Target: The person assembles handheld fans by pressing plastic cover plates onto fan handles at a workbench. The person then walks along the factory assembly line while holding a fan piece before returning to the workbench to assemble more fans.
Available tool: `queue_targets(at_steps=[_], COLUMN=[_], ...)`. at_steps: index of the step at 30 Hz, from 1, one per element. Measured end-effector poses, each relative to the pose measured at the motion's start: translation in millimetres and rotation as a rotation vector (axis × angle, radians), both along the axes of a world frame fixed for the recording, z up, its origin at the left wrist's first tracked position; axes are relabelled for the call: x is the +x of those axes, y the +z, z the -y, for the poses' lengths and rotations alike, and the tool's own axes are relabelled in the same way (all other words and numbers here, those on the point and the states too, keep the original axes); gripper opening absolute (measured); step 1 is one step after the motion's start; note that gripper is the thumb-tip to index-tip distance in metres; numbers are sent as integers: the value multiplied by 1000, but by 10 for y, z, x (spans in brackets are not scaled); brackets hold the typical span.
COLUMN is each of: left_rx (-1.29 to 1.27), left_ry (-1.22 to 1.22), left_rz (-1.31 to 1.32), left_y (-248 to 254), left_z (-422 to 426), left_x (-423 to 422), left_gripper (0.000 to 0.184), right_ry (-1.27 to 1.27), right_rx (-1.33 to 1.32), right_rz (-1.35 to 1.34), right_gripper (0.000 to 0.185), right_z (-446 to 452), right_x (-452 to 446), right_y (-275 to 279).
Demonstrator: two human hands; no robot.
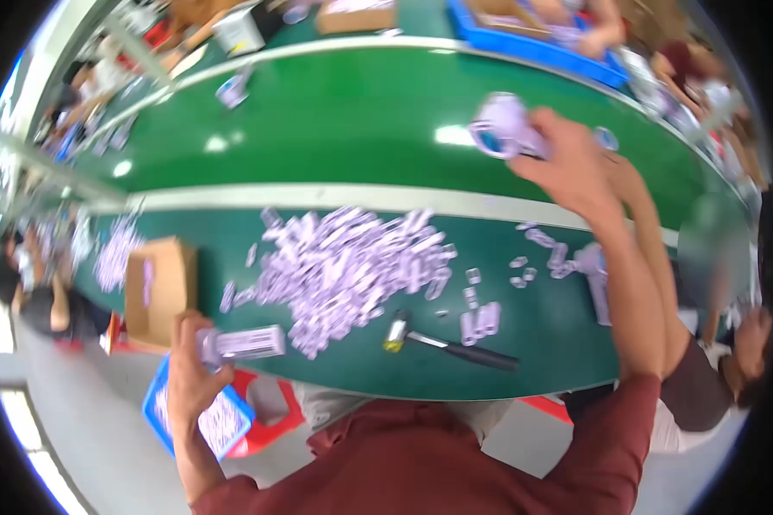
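Note:
My left hand [191, 365] is closed around a lilac slotted plastic part [251, 342], held level over the table's front left edge. Raised above the green conveyor belt, my right hand [563, 159] grips a lilac plastic housing with a round, blue-lined opening [500, 126]. A large heap of small lilac plastic pieces [343, 266] lies on the table between my arms. In front of me rests a hammer [455, 346] with a black handle and a yellow-tipped head. A few loose lilac pieces [481, 322] lie just behind the hammer's handle.
An open cardboard box [165, 287] stands at the left. Below it is a blue bin [156, 399] of lilac pieces beside a red stool [270, 403]. Another lilac housing [234, 88] lies on the belt [343, 112]. A co-worker's arm [640, 202] reaches in beside my right arm.

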State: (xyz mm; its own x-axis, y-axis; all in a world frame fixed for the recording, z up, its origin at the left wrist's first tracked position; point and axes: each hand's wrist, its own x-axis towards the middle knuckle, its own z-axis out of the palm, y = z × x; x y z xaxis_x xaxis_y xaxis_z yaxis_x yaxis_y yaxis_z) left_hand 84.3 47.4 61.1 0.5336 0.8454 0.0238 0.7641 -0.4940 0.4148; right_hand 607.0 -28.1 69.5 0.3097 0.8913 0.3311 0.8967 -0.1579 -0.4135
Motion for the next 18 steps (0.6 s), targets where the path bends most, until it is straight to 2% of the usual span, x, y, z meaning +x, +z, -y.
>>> queue_targets(at_steps=[1,3,5,7,11,13,18], left_rx=[-41,-80,-145,-63,-41,-117,-10], left_ry=[2,-67,-134,-282,-403,-401,-510], left_rz=[-59,-131,-160,-188,-239,-247,-373], left_y=[-2,-15,-34,-37,-28,-63,-179], left_z=[61,112,113,31,-263,-440,-629], left_x=[-37,-108,-146,-185,-220,-265,-373], left_gripper=[59,61,62,57,52,52,43], right_ry=[55,59,-1,-16,-173,-239,-349], right_rx=[33,0,-51,25,183,178,355], right_rz=[-149,-682,-862,-893,-1003,-1126,-1219], right_gripper=[52,56,61,67,73,73,68], right_z=[69,323,620,964,1745,2195,2776], right_x=[-91,-399,-631,-805,-1103,-1179,-1622], right_y=[-43,-16,-67,-147,-306,-494,-891])
